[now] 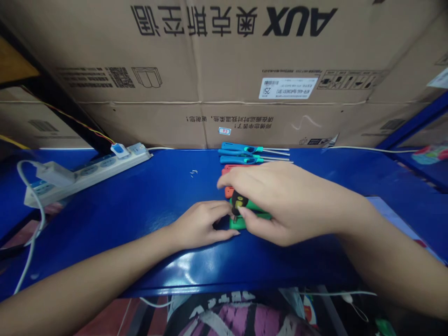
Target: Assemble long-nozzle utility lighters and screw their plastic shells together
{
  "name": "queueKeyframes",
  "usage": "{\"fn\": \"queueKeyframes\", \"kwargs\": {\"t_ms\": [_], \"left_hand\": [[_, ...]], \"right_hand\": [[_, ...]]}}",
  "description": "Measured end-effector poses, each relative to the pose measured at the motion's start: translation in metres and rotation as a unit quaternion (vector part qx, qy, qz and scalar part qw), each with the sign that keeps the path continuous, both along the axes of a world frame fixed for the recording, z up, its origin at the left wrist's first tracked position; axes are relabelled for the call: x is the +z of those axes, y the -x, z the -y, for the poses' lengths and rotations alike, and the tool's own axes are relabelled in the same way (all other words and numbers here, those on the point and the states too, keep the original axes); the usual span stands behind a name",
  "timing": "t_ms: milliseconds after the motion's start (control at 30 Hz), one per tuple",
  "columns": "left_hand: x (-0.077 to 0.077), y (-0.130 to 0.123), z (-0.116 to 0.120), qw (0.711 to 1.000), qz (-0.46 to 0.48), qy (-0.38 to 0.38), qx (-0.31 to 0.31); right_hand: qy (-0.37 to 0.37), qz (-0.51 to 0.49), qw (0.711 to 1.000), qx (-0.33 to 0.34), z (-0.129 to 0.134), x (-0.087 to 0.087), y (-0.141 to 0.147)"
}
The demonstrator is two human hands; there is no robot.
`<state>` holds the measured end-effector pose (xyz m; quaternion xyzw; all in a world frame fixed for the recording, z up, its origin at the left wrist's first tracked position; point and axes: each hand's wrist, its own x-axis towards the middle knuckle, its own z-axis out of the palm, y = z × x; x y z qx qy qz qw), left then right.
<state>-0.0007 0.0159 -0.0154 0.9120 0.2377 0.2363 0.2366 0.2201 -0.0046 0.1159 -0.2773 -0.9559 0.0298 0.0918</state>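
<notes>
On the blue table (161, 189), nearer than the blue-handled tools (234, 159), our right hand (276, 205) has a green-and-black tool (239, 200) clamped between thumb and fingers, while our left hand (199, 224) curls at its left end, whether gripping we cannot tell.

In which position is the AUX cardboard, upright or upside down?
Upside down: the AUX print on the cardboard stands inverted.

Upside-down "AUX" on cardboard box (224, 51), "25" on label (289, 88)

Soft glare on blue tabletop (196, 266)
</notes>
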Motion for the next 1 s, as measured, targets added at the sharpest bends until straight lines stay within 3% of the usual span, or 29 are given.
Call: {"fn": "queueKeyframes", "kwargs": {"t_ms": [400, 600, 700, 833, 1000], "left_hand": [[0.008, -0.002, 0.003, 1.0, 0.016, 0.008, -0.005], [0.014, 0.002, -0.001, 0.998, -0.028, 0.037, -0.034], [0.022, 0.002, -0.002, 0.994, -0.098, -0.013, -0.052], [0.03, -0.003, -0.001, 0.968, -0.192, -0.138, -0.088], [0.029, -0.01, 0.001, 0.943, -0.223, -0.224, -0.105]], "right_hand": [[0.028, -0.048, 0.998, 0.026, -0.001, 0.009, -0.007], [-0.081, -0.031, 0.994, -0.059, -0.007, 0.015, -0.023], [-0.117, -0.002, 0.991, -0.068, -0.011, 0.013, -0.022], [-0.123, 0.005, 0.991, -0.054, -0.015, 0.007, -0.017], [-0.091, -0.036, 0.994, -0.048, -0.021, 0.002, -0.015]]}}
